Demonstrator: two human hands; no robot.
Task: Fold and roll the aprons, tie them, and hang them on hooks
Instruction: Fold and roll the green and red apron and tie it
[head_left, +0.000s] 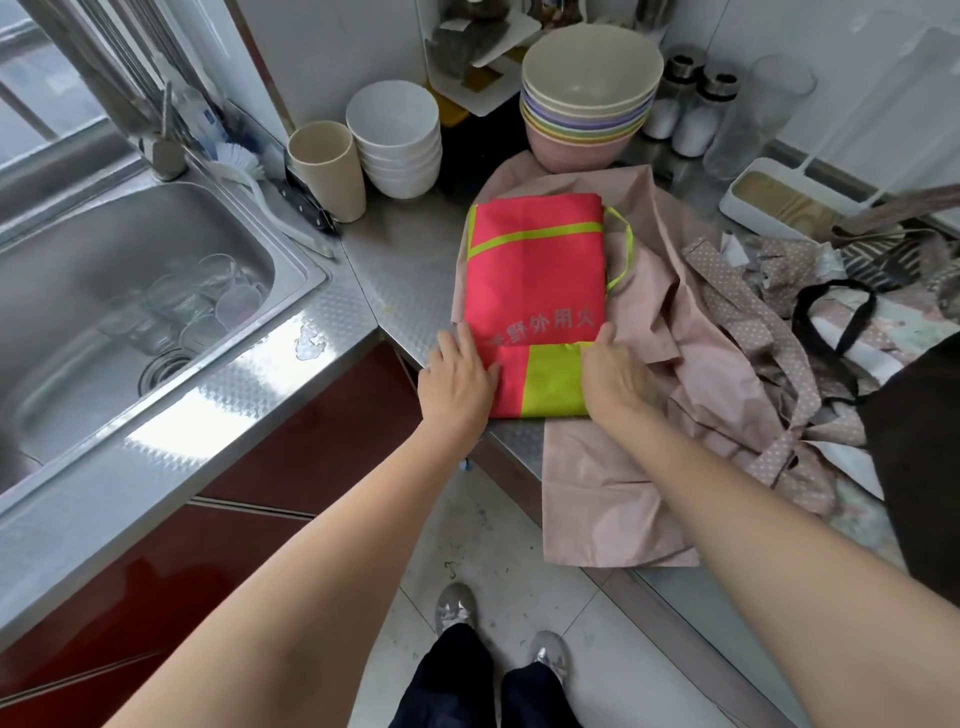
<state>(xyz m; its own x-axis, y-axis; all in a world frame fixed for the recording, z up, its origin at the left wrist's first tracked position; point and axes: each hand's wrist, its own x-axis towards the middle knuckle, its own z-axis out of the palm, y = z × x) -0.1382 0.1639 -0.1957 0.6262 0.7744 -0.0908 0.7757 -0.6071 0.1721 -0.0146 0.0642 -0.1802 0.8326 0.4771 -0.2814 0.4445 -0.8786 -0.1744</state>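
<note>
A red apron (535, 280) with lime-green trim lies folded into a long rectangle on the steel counter (400, 270), partly on top of a pink apron (649, 374). Its green strap loops out at the far right edge. My left hand (457, 379) grips the near left edge of the red apron, fingers over the fabric. My right hand (615, 374) grips the near right edge the same way, thumb on the green panel. More aprons lie heaped to the right: a polka-dot one (779, 322) and a dark brown one (919, 431).
A steel sink (130, 291) with glasses inside sits at the left. Behind the aprons stand a beige cup (327, 171), stacked white bowls (395, 140), stacked pastel bowls (592, 98), two shakers (691, 104) and a white tray (779, 202). Tiled floor lies below.
</note>
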